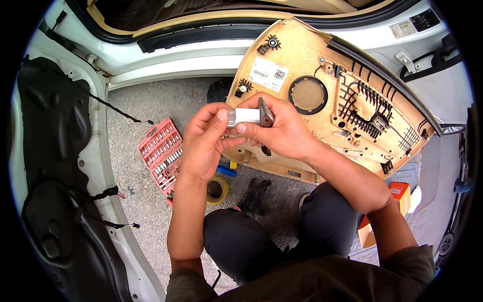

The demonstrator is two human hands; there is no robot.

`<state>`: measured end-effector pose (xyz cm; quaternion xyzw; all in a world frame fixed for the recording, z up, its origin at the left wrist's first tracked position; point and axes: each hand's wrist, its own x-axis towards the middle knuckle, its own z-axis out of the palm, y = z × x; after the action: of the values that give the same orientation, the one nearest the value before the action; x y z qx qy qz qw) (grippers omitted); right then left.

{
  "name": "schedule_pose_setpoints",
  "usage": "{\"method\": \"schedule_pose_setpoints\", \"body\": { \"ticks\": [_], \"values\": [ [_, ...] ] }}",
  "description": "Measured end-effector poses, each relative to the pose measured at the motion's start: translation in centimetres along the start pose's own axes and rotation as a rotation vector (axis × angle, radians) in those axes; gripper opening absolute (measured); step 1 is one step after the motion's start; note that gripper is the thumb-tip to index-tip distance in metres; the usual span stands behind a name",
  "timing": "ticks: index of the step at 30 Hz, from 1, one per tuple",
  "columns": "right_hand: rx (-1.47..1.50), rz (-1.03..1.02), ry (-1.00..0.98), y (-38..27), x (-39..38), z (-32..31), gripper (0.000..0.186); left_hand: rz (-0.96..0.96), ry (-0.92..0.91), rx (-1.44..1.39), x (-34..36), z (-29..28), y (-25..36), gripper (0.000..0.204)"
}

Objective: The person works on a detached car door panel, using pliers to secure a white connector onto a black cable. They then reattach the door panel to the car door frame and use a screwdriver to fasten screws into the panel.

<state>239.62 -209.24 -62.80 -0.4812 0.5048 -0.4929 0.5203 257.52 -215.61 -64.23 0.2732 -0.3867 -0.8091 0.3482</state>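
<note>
My left hand [211, 138] is closed, thumb and fingers pinching the clear end of a small plastic case [231, 118] that has a white section [247, 115]. My right hand [276, 133] is closed around the other end of that case, its thumb along the lower side. A dark metal tool head [265, 113], perhaps pliers, pokes up from my right hand at the case's right end; its handles are hidden in the fingers. Both hands are held over the left part of a tan door trim panel [362, 156] with a round speaker grille [308, 94].
A red socket set [158, 156], yellow tape roll [224, 194], blue tool [226, 172] and black gloves [254, 196] lie on the pavement. An orange box [400, 191] is right of my knees. An open car door [95, 151] with dangling wires stands left; the car sill [176, 65] runs behind.
</note>
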Motion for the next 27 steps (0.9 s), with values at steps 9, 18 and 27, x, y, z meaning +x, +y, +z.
{"method": "schedule_pose_setpoints", "body": {
  "ticks": [9, 18, 27],
  "values": [
    [-0.043, 0.248, -0.124, 2.6, 1.5, -1.2, 0.033, 0.000, 0.041, 0.386, 1.0, -3.7, -3.3, 0.028],
    [-0.021, 0.306, -0.100, 3.8, 1.4, -1.6, 0.038, 0.079, 0.431, -0.189, 1.2, -13.2, -5.9, 0.025],
    [-0.139, 0.329, -0.195, 3.5, 0.7, -0.8, 0.032, 0.049, 1.061, -0.225, -3.7, -29.3, -12.0, 0.021]
  ]
}}
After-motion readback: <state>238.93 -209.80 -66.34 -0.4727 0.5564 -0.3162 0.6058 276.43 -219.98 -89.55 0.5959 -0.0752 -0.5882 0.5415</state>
